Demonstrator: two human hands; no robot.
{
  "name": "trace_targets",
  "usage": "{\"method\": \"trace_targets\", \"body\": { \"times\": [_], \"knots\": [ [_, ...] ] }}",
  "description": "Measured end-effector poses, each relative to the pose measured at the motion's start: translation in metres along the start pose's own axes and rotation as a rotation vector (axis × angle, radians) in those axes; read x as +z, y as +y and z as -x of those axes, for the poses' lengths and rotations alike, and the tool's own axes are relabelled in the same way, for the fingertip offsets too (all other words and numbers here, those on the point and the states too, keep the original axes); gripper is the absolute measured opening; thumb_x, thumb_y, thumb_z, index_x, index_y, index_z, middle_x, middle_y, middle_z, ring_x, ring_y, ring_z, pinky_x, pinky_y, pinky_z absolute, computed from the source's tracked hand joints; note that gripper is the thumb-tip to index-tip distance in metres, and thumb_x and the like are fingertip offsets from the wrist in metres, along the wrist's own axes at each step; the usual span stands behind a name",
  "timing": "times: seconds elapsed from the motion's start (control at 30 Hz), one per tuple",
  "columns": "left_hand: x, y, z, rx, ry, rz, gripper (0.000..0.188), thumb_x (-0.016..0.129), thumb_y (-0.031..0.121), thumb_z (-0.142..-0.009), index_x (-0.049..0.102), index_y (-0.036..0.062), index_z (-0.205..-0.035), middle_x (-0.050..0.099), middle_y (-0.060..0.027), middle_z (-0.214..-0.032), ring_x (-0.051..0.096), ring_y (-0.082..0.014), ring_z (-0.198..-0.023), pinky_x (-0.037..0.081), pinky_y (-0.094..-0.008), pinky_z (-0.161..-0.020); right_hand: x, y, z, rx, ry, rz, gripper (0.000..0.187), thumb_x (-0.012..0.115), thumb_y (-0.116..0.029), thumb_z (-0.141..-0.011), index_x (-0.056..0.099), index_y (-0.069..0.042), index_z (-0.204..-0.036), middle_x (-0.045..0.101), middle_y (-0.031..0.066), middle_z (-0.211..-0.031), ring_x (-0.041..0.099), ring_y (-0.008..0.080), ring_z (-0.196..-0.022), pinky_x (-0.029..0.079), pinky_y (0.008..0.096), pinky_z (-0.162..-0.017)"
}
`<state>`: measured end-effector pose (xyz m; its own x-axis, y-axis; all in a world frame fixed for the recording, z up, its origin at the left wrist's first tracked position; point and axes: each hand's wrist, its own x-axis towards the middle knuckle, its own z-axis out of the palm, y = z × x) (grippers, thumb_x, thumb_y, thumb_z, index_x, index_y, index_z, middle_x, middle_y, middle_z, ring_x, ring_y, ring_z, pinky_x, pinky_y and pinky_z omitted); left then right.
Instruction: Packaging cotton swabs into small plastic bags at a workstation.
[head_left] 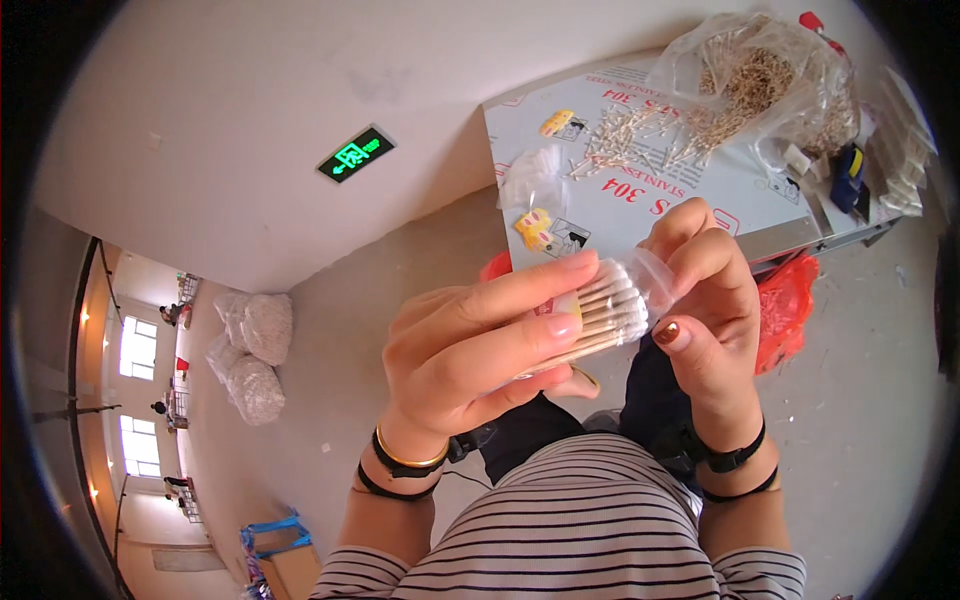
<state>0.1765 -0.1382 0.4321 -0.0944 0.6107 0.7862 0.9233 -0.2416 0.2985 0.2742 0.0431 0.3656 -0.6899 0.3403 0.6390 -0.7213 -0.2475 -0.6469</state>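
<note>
Between my hands is a small clear plastic bag of cotton swabs [610,312], with wooden sticks and white tips showing through the film. My left hand [485,335] is closed around the bag from the left, its fingers lying across the sticks. At the bag's right end, my right hand [705,290] pinches the loose clear film beside the white tips. Behind the hands stands a table [740,205] with a printed protective film on top. Loose cotton swabs [625,140] are scattered over it, and a large clear bag of swabs [755,85] lies open at the back right.
Empty clear bags [535,180] and yellow cards [537,230] lie along the table's left side. A dark blue and yellow tool [848,178] rests near its right corner. A red plastic bag [785,310] hangs below. White sacks [258,330] and a cardboard box [290,570] are on the floor leftward.
</note>
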Motion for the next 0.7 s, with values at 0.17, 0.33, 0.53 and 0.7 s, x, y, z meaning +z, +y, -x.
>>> {"method": "trace_targets", "body": {
  "times": [0.17, 0.33, 0.53, 0.7],
  "knots": [
    [-0.009, 0.01, -0.002, -0.057, -0.165, -0.06, 0.034, 0.067, 0.033, -0.099, 0.061, 0.0004, -0.108, 0.069, -0.0353, -0.112, 0.075, -0.0408, -0.096, 0.063, -0.0419, -0.077, -0.003, 0.004, 0.002, -0.003, -0.073, -0.081, 0.02, 0.075, -0.007, -0.084, 0.073, -0.004, -0.104, 0.052, 0.0045, -0.1, 0.047, 0.0157, -0.095, 0.037, 0.0274, -0.087],
    [-0.012, 0.007, -0.005, -0.047, -0.212, -0.041, 0.032, 0.069, 0.031, -0.097, 0.063, 0.0017, -0.109, 0.069, -0.0339, -0.113, 0.075, -0.0407, -0.097, 0.063, -0.0408, -0.077, -0.012, -0.007, -0.007, -0.053, -0.158, 0.094, 0.023, 0.074, -0.008, -0.082, 0.076, -0.004, -0.104, 0.055, 0.0048, -0.095, 0.05, 0.0166, -0.091, 0.039, 0.0287, -0.083],
    [-0.022, 0.004, -0.007, -0.099, -0.296, 0.051, 0.031, 0.071, 0.028, -0.095, 0.064, 0.0024, -0.11, 0.07, -0.033, -0.112, 0.075, -0.0399, -0.094, 0.063, -0.0403, -0.076, -0.021, -0.044, -0.032, -0.04, -0.416, 0.52, 0.014, 0.077, -0.016, -0.077, 0.076, -0.009, -0.089, 0.055, 0.003, -0.087, 0.051, 0.0186, -0.08, 0.039, 0.0321, -0.072],
    [-0.013, -0.003, 0.005, -0.208, -0.256, 0.273, 0.028, 0.071, 0.028, -0.095, 0.064, 0.0026, -0.107, 0.07, -0.0326, -0.111, 0.076, -0.0385, -0.092, 0.062, -0.0386, -0.075, -0.024, -0.048, -0.041, -0.05, -0.565, 0.554, 0.016, 0.078, -0.012, -0.072, 0.075, -0.009, -0.087, 0.056, 0.0032, -0.084, 0.053, 0.0175, -0.078, 0.039, 0.0303, -0.069]
  ]
}}
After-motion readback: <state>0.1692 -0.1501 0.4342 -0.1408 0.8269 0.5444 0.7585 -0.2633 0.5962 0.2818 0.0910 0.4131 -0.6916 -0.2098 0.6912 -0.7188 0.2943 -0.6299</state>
